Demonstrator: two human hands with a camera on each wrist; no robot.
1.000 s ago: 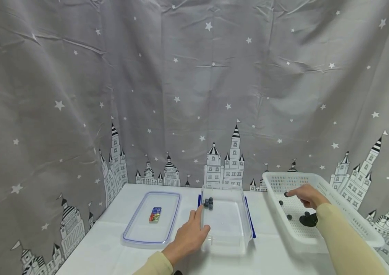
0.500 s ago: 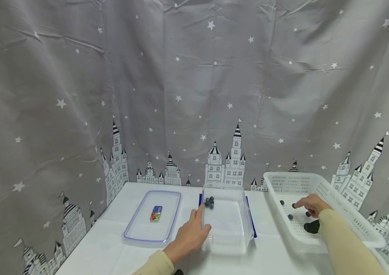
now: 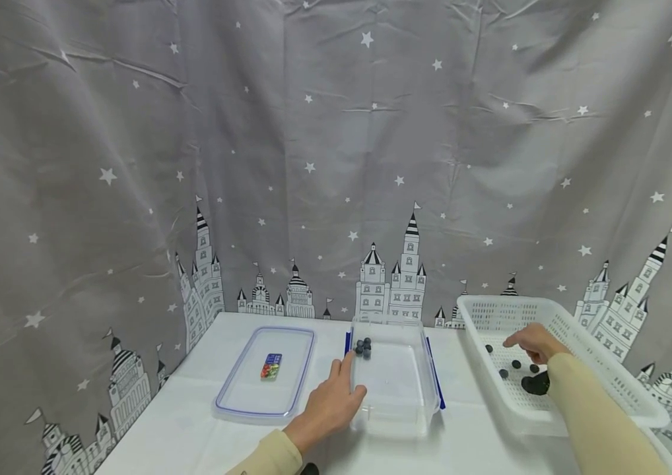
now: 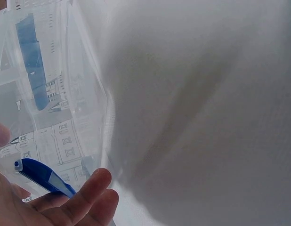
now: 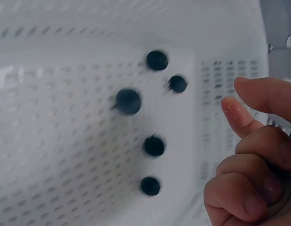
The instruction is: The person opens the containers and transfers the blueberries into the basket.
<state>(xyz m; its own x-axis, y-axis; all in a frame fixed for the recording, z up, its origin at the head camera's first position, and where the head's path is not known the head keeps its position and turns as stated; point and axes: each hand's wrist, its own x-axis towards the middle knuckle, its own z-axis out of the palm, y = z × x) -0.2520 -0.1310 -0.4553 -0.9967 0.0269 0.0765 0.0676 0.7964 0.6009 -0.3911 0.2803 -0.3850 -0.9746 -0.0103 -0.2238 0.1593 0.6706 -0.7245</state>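
Hovering near berries (image 3: pixel 517 364) in the lower-right basket (image 3: pixel 493 318), our right hand (image 3: pixel 537 342) has thumb and finger apart; our left hand (image 3: pixel 329 400), likewise, touches the box (image 3: pixel 401 371).

— Under what class is the place entered?
— A curtained tabletop nook; whether it is housed in a home, studio or lab cannot be told.
— By what is this shown?
— Backdrop: one grey curtain (image 3: pixel 336 145), printed with white stars and castles, hung behind and around the sides. Surface: one white table (image 3: pixel 187 399). Kitchenware, set thereon: one clear food container (image 3: pixel 395 379), one blue-edged lid (image 3: pixel 253 396), one perforated white basket (image 3: pixel 582 359).
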